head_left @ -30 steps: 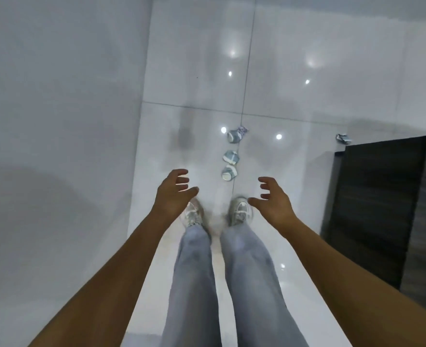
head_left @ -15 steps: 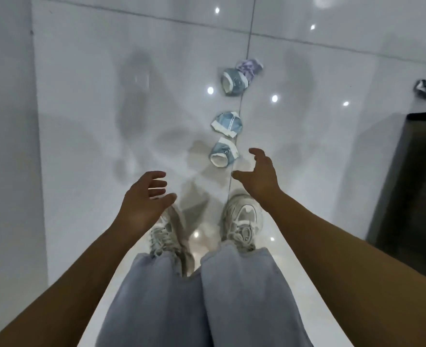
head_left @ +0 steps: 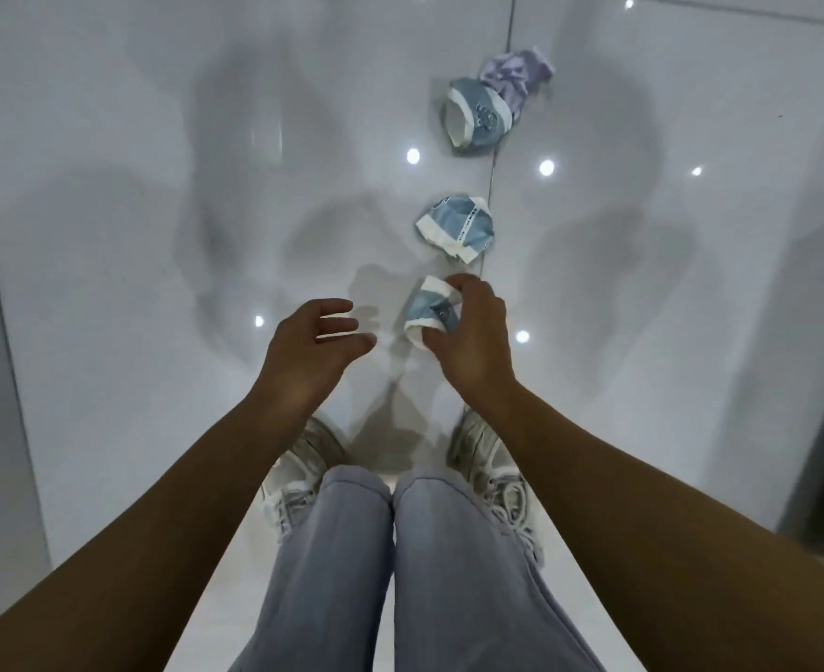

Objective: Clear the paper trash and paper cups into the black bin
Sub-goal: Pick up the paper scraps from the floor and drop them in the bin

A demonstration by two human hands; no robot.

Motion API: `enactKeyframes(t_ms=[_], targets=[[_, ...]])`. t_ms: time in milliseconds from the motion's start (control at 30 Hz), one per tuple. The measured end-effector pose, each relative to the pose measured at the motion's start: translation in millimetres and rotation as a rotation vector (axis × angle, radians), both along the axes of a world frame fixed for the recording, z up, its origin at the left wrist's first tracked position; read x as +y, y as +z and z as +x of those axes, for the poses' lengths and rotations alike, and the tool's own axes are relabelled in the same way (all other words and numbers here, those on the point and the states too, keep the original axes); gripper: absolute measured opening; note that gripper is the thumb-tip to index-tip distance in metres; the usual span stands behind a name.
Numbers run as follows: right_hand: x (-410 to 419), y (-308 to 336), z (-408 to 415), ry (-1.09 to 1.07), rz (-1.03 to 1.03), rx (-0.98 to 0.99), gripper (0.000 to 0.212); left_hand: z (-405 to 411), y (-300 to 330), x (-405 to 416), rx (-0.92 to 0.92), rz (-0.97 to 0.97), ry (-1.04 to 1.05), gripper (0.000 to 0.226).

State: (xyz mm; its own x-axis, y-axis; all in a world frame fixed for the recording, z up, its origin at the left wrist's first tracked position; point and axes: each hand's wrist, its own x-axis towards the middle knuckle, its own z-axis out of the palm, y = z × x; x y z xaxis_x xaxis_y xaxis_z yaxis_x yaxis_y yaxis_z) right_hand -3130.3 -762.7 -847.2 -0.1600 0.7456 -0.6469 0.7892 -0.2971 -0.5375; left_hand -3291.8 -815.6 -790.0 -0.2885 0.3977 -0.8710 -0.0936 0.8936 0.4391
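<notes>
While the person bends over the glossy white floor (head_left: pixel 109 235), the right hand (head_left: pixel 473 341) closes its grip round the nearest crushed paper cup (head_left: pixel 428 312), a blue and white one lying just ahead of the feet. The fingers (head_left: pixel 463 283) curl over the cup's far end and the thumb presses its near end, so the cup is pinched between them; whether it is off the floor I cannot tell. The left hand (head_left: pixel 310 346) sits at nine o'clock from that cup, near it but apart, its grip slack, fingers spread and lightly bent, with nothing in it.

At twelve o'clock from the held cup, close by, lies a second crushed cup (head_left: pixel 456 230) of the same blue and white, flattened and touching the tile seam (head_left: pixel 499 138). Further out along twelve o'clock rests a third cup (head_left: pixel 478 116) on its side, its open mouth facing nine o'clock. A crumpled lilac paper (head_left: pixel 516 75) touches it at one o'clock.

At six o'clock in the view stand two pale sneakers (head_left: pixel 492 472) and grey-blue trouser legs (head_left: pixel 400 574). Round ceiling-light reflections dot the tiles.
</notes>
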Motion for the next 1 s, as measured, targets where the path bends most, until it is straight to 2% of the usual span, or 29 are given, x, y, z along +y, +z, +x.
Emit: enactKeyframes(t_ms=[67,233,367,467,533,600,700,767,833,900,1000], targets=[[-3,13,-3,0.058,-0.003,0.064,0.057,1,3,12,-0.008,0.001,0.027,0.045],[-10,51,-14,0.189,0.012,0.275,0.058,5,19,30,-0.084,0.048,-0.056,0.056],[-8,70,-22,0.156,-0.024,0.323,0.063,3,27,33,-0.046,0.056,-0.186,0.060],[0,75,-28,0.132,-0.075,0.319,0.070,-1,26,34,0.014,0.067,-0.227,0.053],[10,71,-27,0.196,-0.052,0.283,0.074,-6,21,34,0.076,0.062,-0.178,0.049],[26,63,-22,0.273,0.075,0.150,0.073,-13,15,33,0.144,0.054,-0.065,0.045],[57,46,-17,0.212,0.214,-0.085,0.072,-22,2,31,0.193,0.052,0.094,0.038],[74,30,-20,0.237,0.198,-0.187,0.076,-24,-7,30,0.201,0.048,0.135,0.036],[87,15,-27,0.349,0.140,-0.282,0.081,-24,-16,30,0.192,0.045,0.150,0.036],[91,4,-32,0.396,0.107,-0.310,0.079,-23,-23,30,0.192,0.047,0.164,0.036],[82,-5,-33,0.369,0.169,-0.285,0.067,-21,-27,30,0.263,0.077,0.166,0.037]])
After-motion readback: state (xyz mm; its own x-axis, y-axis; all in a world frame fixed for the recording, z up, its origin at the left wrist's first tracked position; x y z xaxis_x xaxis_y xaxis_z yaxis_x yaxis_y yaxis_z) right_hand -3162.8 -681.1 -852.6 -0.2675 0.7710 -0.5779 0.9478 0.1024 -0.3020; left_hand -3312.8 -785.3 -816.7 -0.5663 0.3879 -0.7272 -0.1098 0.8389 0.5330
